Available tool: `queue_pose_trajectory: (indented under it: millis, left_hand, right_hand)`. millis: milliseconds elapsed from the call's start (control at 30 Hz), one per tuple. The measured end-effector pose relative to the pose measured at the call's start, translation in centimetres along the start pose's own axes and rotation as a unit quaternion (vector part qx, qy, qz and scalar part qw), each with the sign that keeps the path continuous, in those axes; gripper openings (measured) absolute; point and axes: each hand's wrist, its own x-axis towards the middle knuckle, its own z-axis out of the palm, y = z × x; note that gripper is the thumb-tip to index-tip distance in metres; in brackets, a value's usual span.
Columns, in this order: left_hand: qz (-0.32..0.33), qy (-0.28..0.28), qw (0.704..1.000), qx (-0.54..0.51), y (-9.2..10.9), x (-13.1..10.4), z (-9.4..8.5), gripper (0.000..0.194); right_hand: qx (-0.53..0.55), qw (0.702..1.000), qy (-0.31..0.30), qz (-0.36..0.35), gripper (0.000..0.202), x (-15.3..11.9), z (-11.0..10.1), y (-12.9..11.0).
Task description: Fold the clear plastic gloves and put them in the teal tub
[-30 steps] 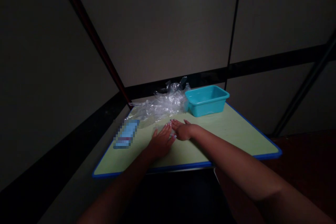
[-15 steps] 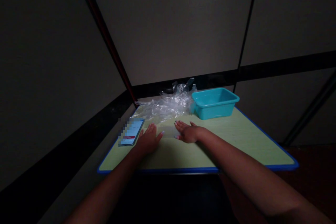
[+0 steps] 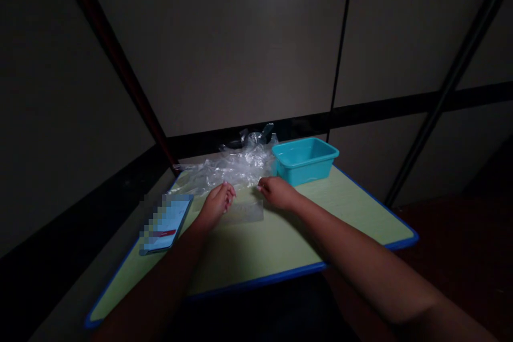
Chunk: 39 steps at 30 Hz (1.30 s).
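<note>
Head view: on one table (image 3: 276, 251), we have one phone (image 3: 169, 223) at our left, likely kept clear of our arms. One transparent sheet (image 3: 248, 212) lies flat, presumably central to suit two hands. Our left hand (image 3: 218, 200) and right hand (image 3: 276, 192) curl narrowly; we cannot tell whether either holds anything. Beyond sit one uncountable plastic heap (image 3: 244, 163) and one turquoise basin (image 3: 308, 172), probably within reach.

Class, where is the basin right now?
In the head view, the basin stands far back on the table, right of the plastic, just beyond the right hand.
</note>
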Motion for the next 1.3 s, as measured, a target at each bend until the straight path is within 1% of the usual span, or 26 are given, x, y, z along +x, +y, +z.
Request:
queue_pose_trajectory:
  millis: [67,100,167,233,300,333,400,467,500,567,633,667,733,833,1000,1200,1300]
  left_hand:
    - [0.047,-0.024,0.995,0.084,-0.1,-0.7,-0.6,0.029]
    - [0.071,-0.044,0.990,0.117,0.0,-1.1,-0.9,0.024]
    - [0.098,-0.073,0.983,0.140,0.2,-1.6,-1.1,0.017]
    - [0.106,-0.062,0.985,0.120,0.5,-1.7,-1.1,0.015]
    - [0.098,-0.029,0.991,0.082,0.7,-1.5,-0.9,0.012]
    - [0.083,-0.016,0.995,0.058,0.8,-1.4,-0.9,0.010]
    - [0.036,-0.010,0.999,-0.018,1.2,-1.2,-0.9,0.006]
    - [-0.031,-0.023,0.992,-0.117,1.6,-1.2,-1.1,0.012]
    - [-0.072,-0.032,0.984,-0.162,1.9,-1.2,-1.2,0.018]
    - [-0.157,-0.045,0.962,-0.221,2.2,-1.2,-1.6,0.027]
    - [-0.223,-0.054,0.942,-0.245,2.4,-1.1,-1.9,0.029]
    - [-0.243,-0.059,0.935,-0.252,2.4,-1.0,-2.1,0.028]
    - [-0.273,-0.074,0.923,-0.260,2.4,-0.8,-2.4,0.028]
    - [-0.305,-0.082,0.914,-0.255,2.3,-0.7,-2.6,0.030]
    - [-0.322,-0.071,0.911,-0.247,2.0,-0.6,-2.6,0.034]
    - [-0.334,-0.072,0.909,-0.241,1.5,-0.4,-2.8,0.037]
    - [-0.335,-0.085,0.904,-0.250,1.4,-0.3,-3.0,0.039]
  right_hand:
    - [0.000,0.999,0.001,0.047,0.025,0.0,-0.1,0.2]
    - [0.022,0.997,-0.003,0.070,0.022,0.1,-0.1,0.3]
    - [0.105,0.987,-0.021,0.117,0.018,0.2,0.1,0.7]
    - [0.191,0.968,-0.052,0.156,0.022,0.2,0.4,1.1]
    - [0.242,0.950,-0.078,0.179,0.026,0.2,0.5,1.3]
    - [0.257,0.945,-0.084,0.186,0.027,0.2,0.5,1.3]
    - [0.295,0.930,-0.082,0.202,0.024,0.3,0.5,1.3]
    - [0.332,0.916,-0.067,0.214,0.016,0.3,0.3,1.2]
    - [0.364,0.903,-0.057,0.222,0.012,0.4,0.2,1.2]
    - [0.442,0.861,-0.038,0.247,0.006,0.5,-0.2,1.1]
    - [0.511,0.814,-0.023,0.275,0.006,0.6,-0.6,1.1]
    - [0.531,0.798,-0.019,0.286,0.009,0.6,-0.8,1.1]
    - [0.546,0.783,-0.019,0.297,0.012,0.6,-1.2,1.1]
    - [0.569,0.764,-0.030,0.303,0.012,0.6,-1.4,1.2]
    - [0.612,0.734,-0.063,0.288,0.014,0.6,-0.9,1.3]
    - [0.613,0.731,-0.069,0.291,0.013,0.7,-0.6,1.3]
    - [0.624,0.722,-0.070,0.291,0.014,0.7,-0.7,1.3]
